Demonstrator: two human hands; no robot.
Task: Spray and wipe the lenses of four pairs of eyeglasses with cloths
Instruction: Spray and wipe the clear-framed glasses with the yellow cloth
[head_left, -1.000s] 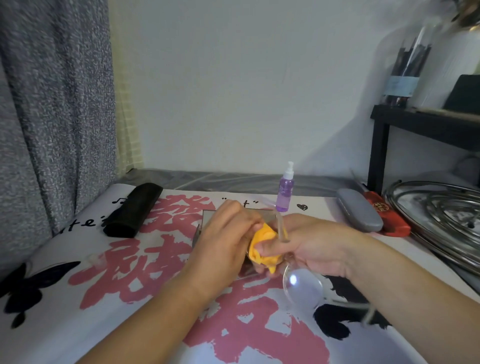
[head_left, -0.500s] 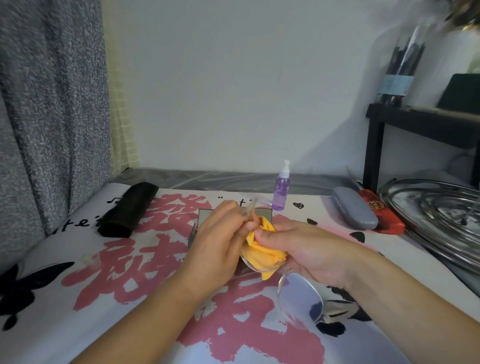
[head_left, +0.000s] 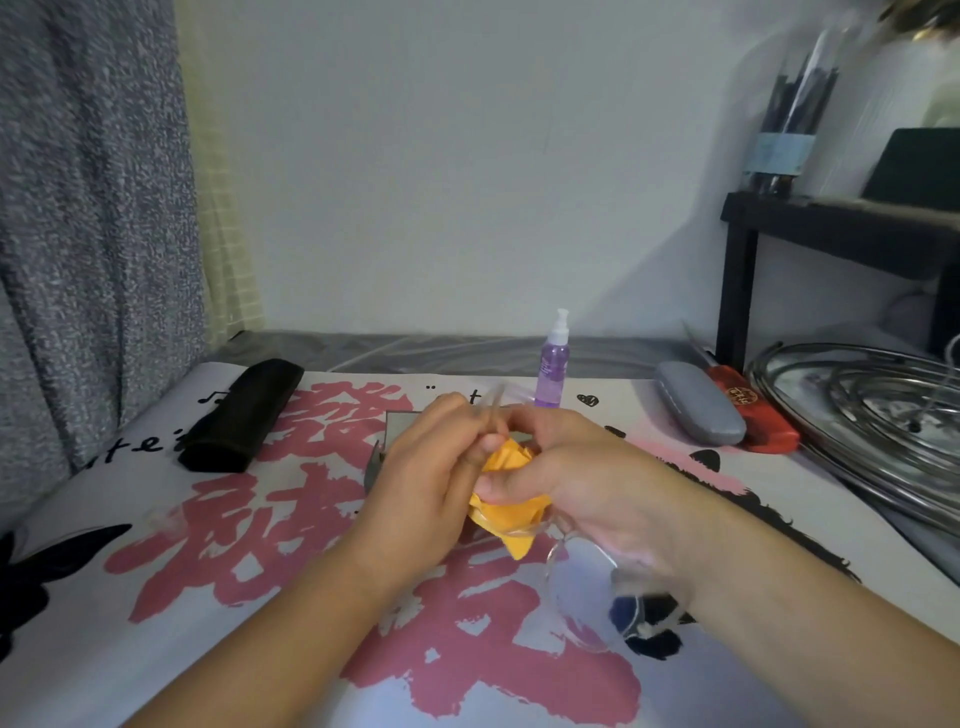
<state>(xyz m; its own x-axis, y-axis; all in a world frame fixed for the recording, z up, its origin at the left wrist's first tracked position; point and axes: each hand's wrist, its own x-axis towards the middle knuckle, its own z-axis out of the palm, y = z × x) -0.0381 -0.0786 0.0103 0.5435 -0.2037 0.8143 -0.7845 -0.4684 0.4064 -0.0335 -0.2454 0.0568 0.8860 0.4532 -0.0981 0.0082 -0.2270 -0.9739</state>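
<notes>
Both hands meet over the middle of the bench (head_left: 156, 639), which is covered by a white sheet with large pink characters. The left hand (head_left: 431, 478) curls its fingers around one end of the clear-framed glasses (head_left: 576, 582), while the right hand (head_left: 576, 478) pinches a bunched yellow cloth (head_left: 511, 499) against one lens. The other lens hangs free below the right wrist. A purple spray bottle (head_left: 553, 369) stands upright just behind the hands. A black case (head_left: 241, 415) lies to the left, a grey case (head_left: 698, 402) to the right.
</notes>
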